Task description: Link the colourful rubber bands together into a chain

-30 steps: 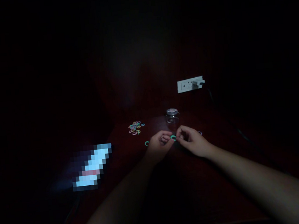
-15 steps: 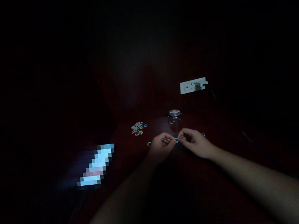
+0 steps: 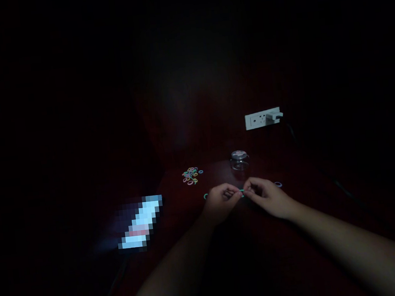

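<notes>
My left hand (image 3: 221, 204) and my right hand (image 3: 269, 199) meet over the table with thumbs and forefingers pinched. Between the fingertips runs a small green hair tie (image 3: 242, 190), gripped from both sides and mostly covered by the fingers. Another green hair tie (image 3: 206, 196) peeks out left of my left hand. Beside the right hand's knuckles lies a pale purple hair tie (image 3: 278, 184). Farther back on the left is a loose pile of pastel hair ties (image 3: 190, 175). A clear lidded jar (image 3: 239, 161) stands behind my hands.
The room is very dark around the reddish-brown table (image 3: 175, 207). At its left edge glows a blurred-out phone-like screen (image 3: 142, 223). A white wall socket (image 3: 262, 118) holds a plugged-in adapter (image 3: 274, 116), and a dark cable hangs at its right.
The camera view has shifted, so everything sits slightly lower and farther right. Both hands keep their pinch on the green hair tie, with only slight finger movement.
</notes>
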`<act>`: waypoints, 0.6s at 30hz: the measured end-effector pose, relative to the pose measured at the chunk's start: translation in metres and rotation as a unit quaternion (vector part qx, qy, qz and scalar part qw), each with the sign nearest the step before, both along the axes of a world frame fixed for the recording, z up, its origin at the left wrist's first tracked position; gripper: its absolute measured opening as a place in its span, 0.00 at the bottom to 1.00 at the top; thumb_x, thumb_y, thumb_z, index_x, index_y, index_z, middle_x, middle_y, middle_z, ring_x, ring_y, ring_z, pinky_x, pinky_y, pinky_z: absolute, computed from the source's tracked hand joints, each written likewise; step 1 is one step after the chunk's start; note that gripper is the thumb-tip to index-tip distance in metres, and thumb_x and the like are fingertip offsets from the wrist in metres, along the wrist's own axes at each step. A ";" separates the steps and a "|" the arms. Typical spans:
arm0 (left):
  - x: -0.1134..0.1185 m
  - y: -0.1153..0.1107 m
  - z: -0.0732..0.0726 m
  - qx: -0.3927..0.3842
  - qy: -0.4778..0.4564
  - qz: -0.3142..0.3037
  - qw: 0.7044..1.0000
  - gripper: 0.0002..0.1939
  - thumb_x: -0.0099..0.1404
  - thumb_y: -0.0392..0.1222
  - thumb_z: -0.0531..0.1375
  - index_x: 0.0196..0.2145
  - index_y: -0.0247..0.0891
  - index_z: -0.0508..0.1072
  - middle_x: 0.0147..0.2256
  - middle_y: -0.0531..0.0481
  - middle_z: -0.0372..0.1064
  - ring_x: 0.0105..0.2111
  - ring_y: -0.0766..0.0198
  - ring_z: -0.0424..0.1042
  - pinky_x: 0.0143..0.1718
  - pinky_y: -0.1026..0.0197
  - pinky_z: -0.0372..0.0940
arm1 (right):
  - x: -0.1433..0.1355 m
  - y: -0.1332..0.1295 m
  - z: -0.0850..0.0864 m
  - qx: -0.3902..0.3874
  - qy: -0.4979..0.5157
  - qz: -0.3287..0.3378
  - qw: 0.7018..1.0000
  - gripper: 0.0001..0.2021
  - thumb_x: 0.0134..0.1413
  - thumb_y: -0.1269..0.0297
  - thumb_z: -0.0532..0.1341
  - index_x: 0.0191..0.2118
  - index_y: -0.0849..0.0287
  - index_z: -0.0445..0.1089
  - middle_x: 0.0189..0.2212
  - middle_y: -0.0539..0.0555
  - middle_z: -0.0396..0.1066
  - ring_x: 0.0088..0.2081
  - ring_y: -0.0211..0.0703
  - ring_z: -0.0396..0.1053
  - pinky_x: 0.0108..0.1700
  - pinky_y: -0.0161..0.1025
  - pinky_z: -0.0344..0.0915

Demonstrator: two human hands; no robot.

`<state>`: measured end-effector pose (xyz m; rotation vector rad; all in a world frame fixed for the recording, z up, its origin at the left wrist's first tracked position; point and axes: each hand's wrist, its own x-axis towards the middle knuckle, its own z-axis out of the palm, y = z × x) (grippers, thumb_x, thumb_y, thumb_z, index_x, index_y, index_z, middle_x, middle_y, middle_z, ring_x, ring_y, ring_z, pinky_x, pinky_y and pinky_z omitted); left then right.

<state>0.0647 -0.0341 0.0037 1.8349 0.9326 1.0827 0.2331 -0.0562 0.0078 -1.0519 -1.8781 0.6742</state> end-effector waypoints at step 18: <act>-0.015 -0.001 -0.003 0.029 -0.021 0.045 0.998 0.09 0.58 0.43 0.56 0.30 0.32 0.68 0.26 0.48 0.69 0.25 0.70 0.66 0.26 0.68 0.60 | 0.002 0.002 -0.004 -0.039 0.028 0.024 0.999 0.09 0.55 0.60 0.50 0.29 0.58 0.57 0.18 0.47 0.61 0.21 0.35 0.60 0.25 0.33 0.57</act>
